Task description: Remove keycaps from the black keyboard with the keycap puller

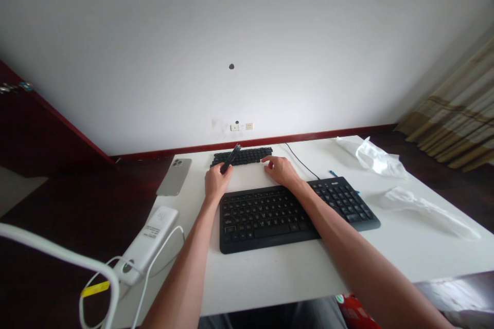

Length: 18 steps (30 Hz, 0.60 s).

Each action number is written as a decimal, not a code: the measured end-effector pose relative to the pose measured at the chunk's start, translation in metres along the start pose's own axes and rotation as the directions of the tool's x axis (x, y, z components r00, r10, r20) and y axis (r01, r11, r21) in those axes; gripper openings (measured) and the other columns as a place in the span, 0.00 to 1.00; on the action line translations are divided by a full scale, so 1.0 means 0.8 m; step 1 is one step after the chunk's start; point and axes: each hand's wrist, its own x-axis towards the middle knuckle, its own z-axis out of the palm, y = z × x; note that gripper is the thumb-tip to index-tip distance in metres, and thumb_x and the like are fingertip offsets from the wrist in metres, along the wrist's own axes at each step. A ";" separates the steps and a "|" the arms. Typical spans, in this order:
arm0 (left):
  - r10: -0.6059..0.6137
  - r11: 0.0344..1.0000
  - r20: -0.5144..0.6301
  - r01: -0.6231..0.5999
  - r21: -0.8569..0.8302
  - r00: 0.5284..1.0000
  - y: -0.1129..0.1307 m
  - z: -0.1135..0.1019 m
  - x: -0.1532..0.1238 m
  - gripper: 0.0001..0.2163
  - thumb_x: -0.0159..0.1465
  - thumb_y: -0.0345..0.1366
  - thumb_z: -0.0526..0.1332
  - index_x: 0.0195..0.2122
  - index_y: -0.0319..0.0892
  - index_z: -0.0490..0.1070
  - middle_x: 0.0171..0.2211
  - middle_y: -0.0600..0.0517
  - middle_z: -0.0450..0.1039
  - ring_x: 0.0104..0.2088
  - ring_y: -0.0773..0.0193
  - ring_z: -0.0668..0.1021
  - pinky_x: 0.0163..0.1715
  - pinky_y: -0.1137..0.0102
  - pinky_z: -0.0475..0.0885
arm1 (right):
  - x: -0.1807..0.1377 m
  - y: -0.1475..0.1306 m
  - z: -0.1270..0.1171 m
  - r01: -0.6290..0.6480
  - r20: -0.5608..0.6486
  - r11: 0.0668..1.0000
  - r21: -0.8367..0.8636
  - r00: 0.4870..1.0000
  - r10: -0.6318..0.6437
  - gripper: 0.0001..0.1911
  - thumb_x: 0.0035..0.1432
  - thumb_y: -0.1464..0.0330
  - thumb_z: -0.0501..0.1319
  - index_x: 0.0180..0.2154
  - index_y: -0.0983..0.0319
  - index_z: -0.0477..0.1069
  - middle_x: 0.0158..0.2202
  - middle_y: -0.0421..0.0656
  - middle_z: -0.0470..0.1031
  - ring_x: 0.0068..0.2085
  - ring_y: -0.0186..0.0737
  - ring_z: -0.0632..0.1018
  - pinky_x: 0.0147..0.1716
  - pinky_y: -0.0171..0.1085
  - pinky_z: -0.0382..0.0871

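My left hand is closed around a slim black tool with a metallic-looking tip, held tilted up and away from me. My right hand hovers just in front of the near right edge of a set of black keys in rows; whether these are loose keycaps is too small to tell. Its index finger reaches out, apart from the thumb, and I see nothing between them. Closer to me lies a black keyboard, its letter keys showing white marks. My right forearm crosses above it and hides part of it.
On the white table, a phone and a white power strip with a white cable lie at left. Crumpled white plastic bags rest at right. A blue thing pokes out behind the keyboard, near its black cable. The wall stands beyond.
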 end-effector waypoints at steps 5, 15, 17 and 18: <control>-0.001 1.000 0.007 0.001 -0.006 1.000 0.001 -0.001 -0.001 0.13 0.66 0.44 0.61 0.27 0.45 0.76 0.23 0.51 0.75 0.26 0.60 0.75 0.30 0.70 0.62 | -0.001 0.000 0.002 -0.007 0.017 1.000 -0.015 1.000 0.007 0.20 0.61 0.70 0.62 0.53 0.55 0.81 0.35 0.40 0.83 0.38 0.43 0.81 0.38 0.35 0.68; -0.003 1.000 0.012 0.004 -0.017 1.000 0.003 -0.002 -0.001 0.12 0.66 0.43 0.61 0.29 0.45 0.78 0.24 0.51 0.76 0.26 0.60 0.75 0.30 0.69 0.63 | -0.001 -0.001 0.000 -0.018 0.043 1.000 -0.015 0.999 0.019 0.20 0.61 0.70 0.61 0.54 0.54 0.81 0.35 0.41 0.83 0.38 0.42 0.80 0.36 0.35 0.66; -0.007 1.000 0.013 0.007 -0.017 1.000 0.003 -0.002 -0.001 0.12 0.66 0.43 0.61 0.30 0.44 0.79 0.24 0.50 0.77 0.26 0.59 0.76 0.30 0.69 0.63 | -0.001 -0.001 0.000 -0.016 0.050 1.000 -0.013 0.999 0.017 0.20 0.62 0.70 0.61 0.54 0.54 0.80 0.35 0.41 0.83 0.38 0.43 0.80 0.36 0.35 0.66; -0.008 1.000 0.014 0.009 -0.016 1.000 0.003 -0.002 -0.001 0.12 0.66 0.43 0.61 0.31 0.44 0.79 0.25 0.50 0.77 0.26 0.59 0.77 0.30 0.69 0.63 | -0.001 -0.001 0.000 -0.015 0.053 1.000 -0.012 0.998 0.016 0.21 0.62 0.70 0.61 0.54 0.54 0.80 0.35 0.41 0.83 0.38 0.43 0.80 0.36 0.36 0.66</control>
